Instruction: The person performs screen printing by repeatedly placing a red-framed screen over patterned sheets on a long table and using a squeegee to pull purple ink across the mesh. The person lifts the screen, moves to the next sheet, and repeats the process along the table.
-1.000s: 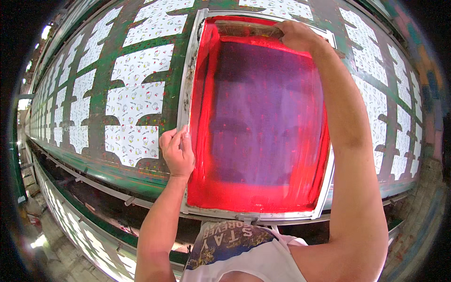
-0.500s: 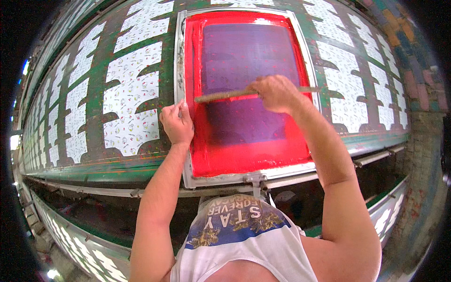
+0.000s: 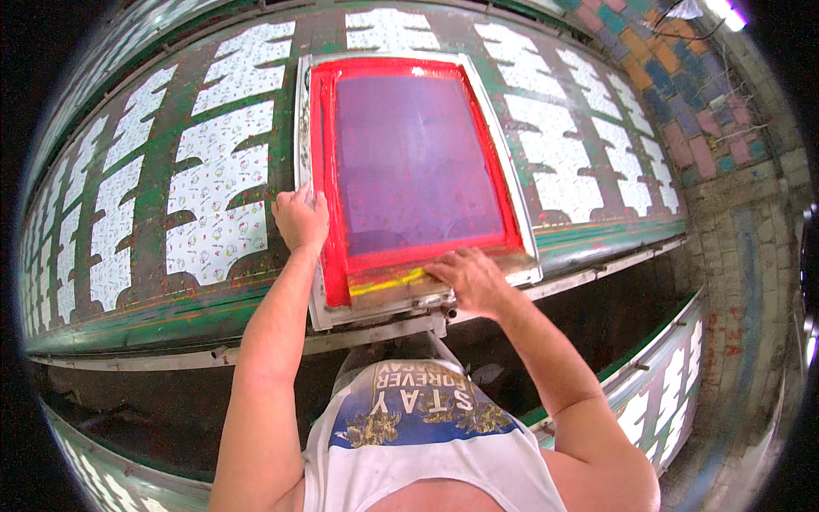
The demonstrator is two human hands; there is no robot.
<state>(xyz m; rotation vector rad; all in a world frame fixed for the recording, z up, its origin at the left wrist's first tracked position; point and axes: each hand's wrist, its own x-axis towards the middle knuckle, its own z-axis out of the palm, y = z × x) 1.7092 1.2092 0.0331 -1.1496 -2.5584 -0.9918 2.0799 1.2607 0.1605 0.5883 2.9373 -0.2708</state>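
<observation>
A screen printing frame (image 3: 302, 111) with pale metal sides lies on the long green table. Its purple mesh (image 3: 414, 154) is bordered by wet red ink (image 3: 333, 213). My left hand (image 3: 301, 220) is closed on the frame's left side, fingers curled over the edge. At the near end of the screen, my right hand (image 3: 473, 280) holds a wooden squeegee (image 3: 384, 288) with a yellow streak along it. The squeegee lies tilted back across the near rim, and its blade is out of sight.
White cut fabric pieces with small prints (image 3: 223, 188) lie in rows on the green table (image 3: 153, 317), left, right and beyond the frame. A metal rail (image 3: 597, 271) runs along the near edge. Paved floor (image 3: 725, 256) shows at right.
My right hand has brought the squeegee from the middle of the mesh to the near end. The mesh behind it now looks evenly purple. My left hand stays on the frame; the view has shifted.
</observation>
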